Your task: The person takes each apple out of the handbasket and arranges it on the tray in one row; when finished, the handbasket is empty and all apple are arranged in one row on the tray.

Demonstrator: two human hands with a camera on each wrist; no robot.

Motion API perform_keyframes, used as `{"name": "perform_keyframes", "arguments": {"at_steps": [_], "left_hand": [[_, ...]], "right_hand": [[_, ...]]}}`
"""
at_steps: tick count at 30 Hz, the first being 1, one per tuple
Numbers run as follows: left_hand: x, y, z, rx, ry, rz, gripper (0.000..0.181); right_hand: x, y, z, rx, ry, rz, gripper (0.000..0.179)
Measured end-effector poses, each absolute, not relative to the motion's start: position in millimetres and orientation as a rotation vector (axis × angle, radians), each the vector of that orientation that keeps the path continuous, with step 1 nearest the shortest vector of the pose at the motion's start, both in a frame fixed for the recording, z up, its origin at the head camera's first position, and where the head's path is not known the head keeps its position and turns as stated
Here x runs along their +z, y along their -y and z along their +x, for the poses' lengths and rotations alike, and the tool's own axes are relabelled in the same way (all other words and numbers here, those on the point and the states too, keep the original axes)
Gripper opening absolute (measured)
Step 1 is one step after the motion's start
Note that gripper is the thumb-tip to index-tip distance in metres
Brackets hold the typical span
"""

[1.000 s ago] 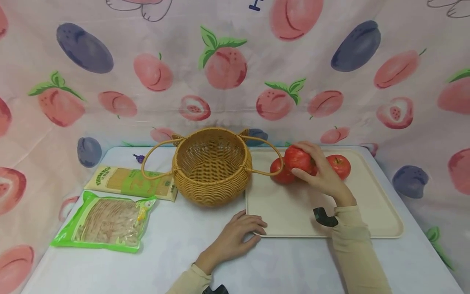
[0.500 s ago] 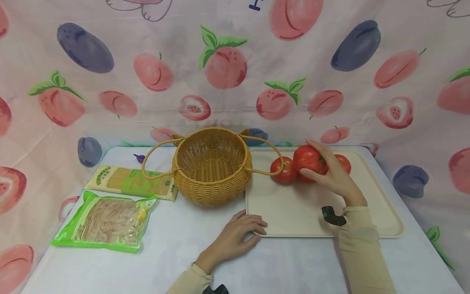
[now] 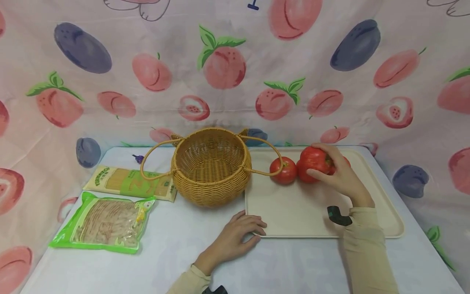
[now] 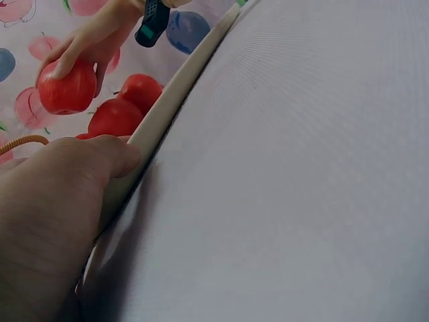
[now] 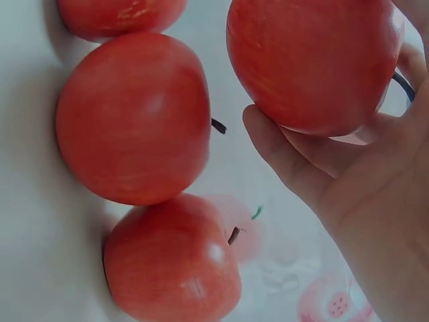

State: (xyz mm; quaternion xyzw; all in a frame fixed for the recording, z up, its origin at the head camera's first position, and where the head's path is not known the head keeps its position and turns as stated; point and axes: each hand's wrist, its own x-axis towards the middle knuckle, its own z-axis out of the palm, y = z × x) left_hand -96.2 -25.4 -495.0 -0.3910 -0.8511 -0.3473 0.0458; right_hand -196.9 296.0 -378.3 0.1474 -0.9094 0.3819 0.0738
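Note:
My right hand [image 3: 341, 175] holds a red apple [image 3: 314, 160] with thumb and fingers, raised above the tray [image 3: 286, 216]. In the right wrist view the held apple [image 5: 315, 60] is apart from a row of three others, among them a middle apple [image 5: 134, 117] and a lower apple [image 5: 174, 261], both with dark stems. The head view has one apple [image 3: 283, 171] at the left, another [image 3: 304, 174] partly behind the held one, and a third mostly hidden by my hand. My left hand [image 3: 235, 239] rests on the tray's near left corner, fingers relaxed over the rim.
A wicker basket [image 3: 211, 192] with two looped handles stands left of the tray, its right handle reaching over the tray's edge. Further left lie a noodle packet [image 3: 132, 181] and a green-edged bag [image 3: 106, 224]. A small purple item [image 3: 138, 158] lies behind them.
My right hand and the apple in it have shifted to the right over the row, uncovering more of the left apple. My left hand stays at the tray's corner.

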Motion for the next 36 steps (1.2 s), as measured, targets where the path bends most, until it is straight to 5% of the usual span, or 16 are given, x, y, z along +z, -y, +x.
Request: {"name": "perform_keyframes", "arguments": {"at_steps": [23,36], "left_hand": [[-495.1,25.5,-96.5,-1.067,2.616,-1.185,0.012],[-495.4,25.6,-96.1,-1.061,2.603,-1.191,0.012]], "right_hand": [[-388.8,-325.1,-204.7,1.13,2.545,0.287,0.083],[-386.8,-333.4,-203.5,1.149,2.456,0.15,0.075]]}}
